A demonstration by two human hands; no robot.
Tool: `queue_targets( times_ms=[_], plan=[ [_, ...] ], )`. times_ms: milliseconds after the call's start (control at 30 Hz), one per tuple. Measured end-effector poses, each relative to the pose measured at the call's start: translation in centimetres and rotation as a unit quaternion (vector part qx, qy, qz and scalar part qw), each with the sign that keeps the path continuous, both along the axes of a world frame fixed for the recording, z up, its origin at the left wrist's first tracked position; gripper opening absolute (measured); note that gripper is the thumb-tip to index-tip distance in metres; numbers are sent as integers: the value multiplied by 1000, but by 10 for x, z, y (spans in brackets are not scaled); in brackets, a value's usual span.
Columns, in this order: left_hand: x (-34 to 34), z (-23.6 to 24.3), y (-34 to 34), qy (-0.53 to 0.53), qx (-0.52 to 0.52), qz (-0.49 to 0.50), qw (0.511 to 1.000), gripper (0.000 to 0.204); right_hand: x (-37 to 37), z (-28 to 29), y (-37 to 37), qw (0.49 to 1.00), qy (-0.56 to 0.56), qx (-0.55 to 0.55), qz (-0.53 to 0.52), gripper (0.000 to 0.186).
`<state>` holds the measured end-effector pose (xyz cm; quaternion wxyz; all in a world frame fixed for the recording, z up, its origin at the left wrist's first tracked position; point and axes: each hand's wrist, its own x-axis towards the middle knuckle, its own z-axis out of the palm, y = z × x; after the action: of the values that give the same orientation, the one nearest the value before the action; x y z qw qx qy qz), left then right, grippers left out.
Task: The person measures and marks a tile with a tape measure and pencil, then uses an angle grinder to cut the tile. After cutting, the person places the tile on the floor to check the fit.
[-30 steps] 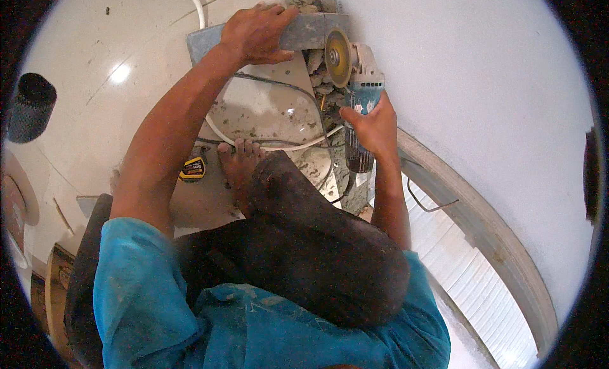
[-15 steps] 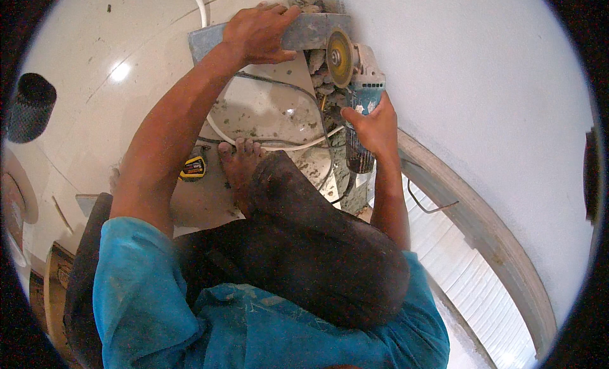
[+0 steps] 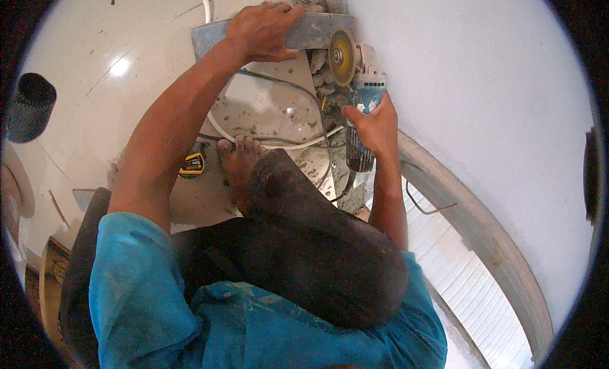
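My right hand [image 3: 374, 125] is wrapped round the body of a teal angle grinder [image 3: 366, 93]. Its round yellowish cutting disc [image 3: 342, 57] stands upright at the right end of a long grey slab [image 3: 317, 31], touching it or very close; I cannot tell which. Over the slab's left half lies my left hand [image 3: 263, 32], pressing on its top with the fingers spread and the thumb apart. Beneath the slab's right end runs a strip of broken rubble [image 3: 322, 77] along the wall. From the grinder's lower end a dark cord leads away.
A white hose [image 3: 273, 144] and a dark cable [image 3: 285, 83] loop over the tiled floor near my bare foot [image 3: 240, 163]. A yellow and black tape measure [image 3: 191, 164] lies left of it. A white wall [image 3: 469, 83] bounds the right side, with a bent wire [image 3: 431, 210] below it.
The view has shifted slightly. Both hands, the slab and the grinder keep nearly the same places relative to each other.
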<state>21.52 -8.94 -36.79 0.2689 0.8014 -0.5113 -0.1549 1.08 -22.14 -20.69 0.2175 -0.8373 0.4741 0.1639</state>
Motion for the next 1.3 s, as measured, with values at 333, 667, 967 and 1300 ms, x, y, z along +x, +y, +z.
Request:
queue_targets(
  times_ms=[333,667,967,1300],
  plan=[
    [-2,-8,1,-9,-31,7,999,74,0,-6,-4,1000,-3,3,-6,61],
    [-3,-6,1,-16,-31,8,999,77,0,-14,-9,1000,-27,-12,6,45],
    [-3,-8,1,-32,-41,19,998,77,8,-18,-14,1000,0,-29,7,49],
    [-3,-16,1,-32,-53,17,998,77,12,-22,-12,998,-25,-45,23,43]
  ],
)
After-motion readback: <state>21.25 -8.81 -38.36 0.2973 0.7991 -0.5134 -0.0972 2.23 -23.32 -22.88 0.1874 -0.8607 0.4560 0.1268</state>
